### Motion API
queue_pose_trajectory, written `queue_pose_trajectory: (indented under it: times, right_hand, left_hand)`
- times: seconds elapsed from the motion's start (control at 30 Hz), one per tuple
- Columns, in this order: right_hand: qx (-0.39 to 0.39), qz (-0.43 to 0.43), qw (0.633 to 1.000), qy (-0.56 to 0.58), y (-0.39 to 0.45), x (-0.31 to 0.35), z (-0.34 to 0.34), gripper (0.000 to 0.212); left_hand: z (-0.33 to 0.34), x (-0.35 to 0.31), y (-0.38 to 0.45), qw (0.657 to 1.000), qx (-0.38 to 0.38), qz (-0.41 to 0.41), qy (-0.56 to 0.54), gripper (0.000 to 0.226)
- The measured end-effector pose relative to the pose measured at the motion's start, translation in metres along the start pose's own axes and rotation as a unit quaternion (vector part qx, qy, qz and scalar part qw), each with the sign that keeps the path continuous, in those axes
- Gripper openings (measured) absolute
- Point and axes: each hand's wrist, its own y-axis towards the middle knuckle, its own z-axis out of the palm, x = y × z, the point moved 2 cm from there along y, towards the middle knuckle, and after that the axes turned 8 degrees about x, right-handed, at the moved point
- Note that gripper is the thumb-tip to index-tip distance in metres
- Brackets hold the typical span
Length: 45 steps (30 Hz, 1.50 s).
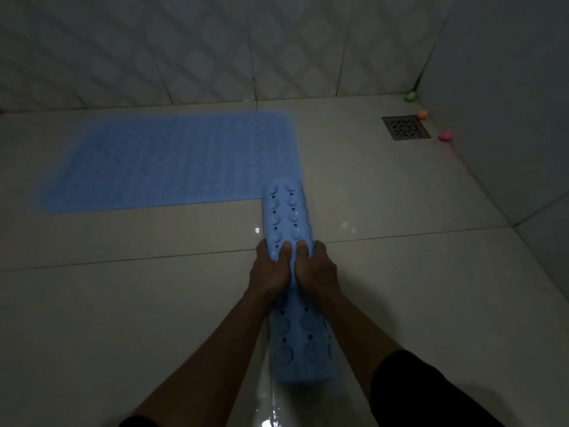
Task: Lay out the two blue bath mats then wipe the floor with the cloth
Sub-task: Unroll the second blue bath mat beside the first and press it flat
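Rolled blue mat (288,217): a long roll or fold with its suction-cup side outward, lying on the floor tiles (123,318) and running from between the forearms out past the hands; its far end meets the near right corner of the flat mat

Left hand (269,268): fingers curled round the left side of the roll, thumb pressed on top, gripping it about halfway along

Right hand (317,268): just beside the left hand, thumbs nearly touching; fingers curled round the right side of the same roll, gripping it

Flat blue mat (172,161): spread on the floor ahead and to the left of the hands, its long side parallel to the tiled wall (215,50)

Floor drain (405,127): square metal grate, ahead and well to the right of the hands, near the corner of the room

Three small coloured objects, too small to identify: green (410,96) in the corner, orange (422,114) just beside the drain, pink (445,136) near the right wall

Dark sleeve (409,386): on the right upper arm, at the lower edge of view

Wet sheen on the tiles beside and below the roll

Cloth: not seen from here
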Motion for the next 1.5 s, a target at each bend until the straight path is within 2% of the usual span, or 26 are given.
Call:
queue_pose_trajectory:
  times: [0.23, 0.3, 0.4, 0.57, 0.67, 0.77, 0.83, 0.93, 1.1, 1.23, 1.4, 1.5]
  right_hand:
    - [0.029, 0.009, 0.997, -0.066, 0.010, -0.003, 0.002, 0.061]
    - [0.038, 0.024, 0.992, -0.119, 0.012, -0.001, 0.002, 0.067]
    - [0.039, 0.030, 0.978, -0.204, 0.008, 0.007, -0.002, 0.063]
    - [0.007, -0.058, 0.994, -0.087, -0.010, 0.016, 0.001, 0.040]
    - [-0.007, -0.049, 0.994, -0.100, -0.018, 0.019, 0.004, 0.039]
    - [0.028, -0.069, 0.986, -0.148, -0.024, 0.025, 0.016, 0.039]
    - [0.056, -0.072, 0.986, -0.140, -0.029, 0.031, 0.026, 0.047]
    - [0.060, -0.088, 0.985, -0.138, -0.032, 0.035, 0.040, 0.046]
    - [0.033, -0.075, 0.991, -0.106, -0.034, 0.037, 0.054, 0.050]
    - [0.053, -0.049, 0.991, -0.116, -0.029, 0.041, 0.064, 0.054]
    - [0.037, -0.051, 0.990, -0.127, -0.030, 0.043, 0.069, 0.052]
    - [0.023, -0.023, 0.992, -0.122, -0.031, 0.043, 0.069, 0.052]
  left_hand:
    - [-0.001, 0.004, 0.007, 0.997, -0.014, -0.046, 0.059, 0.074]
    - [-0.004, 0.003, 0.006, 0.996, 0.001, -0.056, 0.071, 0.075]
    - [-0.010, 0.003, 0.001, 0.994, -0.006, -0.064, 0.087, 0.079]
    - [-0.025, 0.000, -0.018, 0.995, -0.064, -0.009, 0.079, 0.068]
    - [-0.038, 0.001, -0.024, 0.995, -0.066, -0.013, 0.080, 0.061]
    - [-0.054, 0.001, -0.029, 0.993, -0.078, -0.018, 0.082, 0.059]
    - [-0.064, 0.002, -0.030, 0.993, -0.083, -0.023, 0.079, 0.058]
    - [-0.077, 0.003, -0.030, 0.994, -0.088, -0.039, 0.056, 0.058]
    - [-0.091, 0.011, -0.030, 0.994, -0.090, -0.040, 0.048, 0.059]
    - [-0.096, 0.016, -0.029, 0.996, -0.082, -0.014, 0.038, 0.049]
    - [-0.098, 0.017, -0.028, 0.995, -0.087, -0.016, 0.035, 0.045]
    - [-0.102, 0.015, -0.030, 0.991, -0.113, -0.019, 0.067, 0.047]
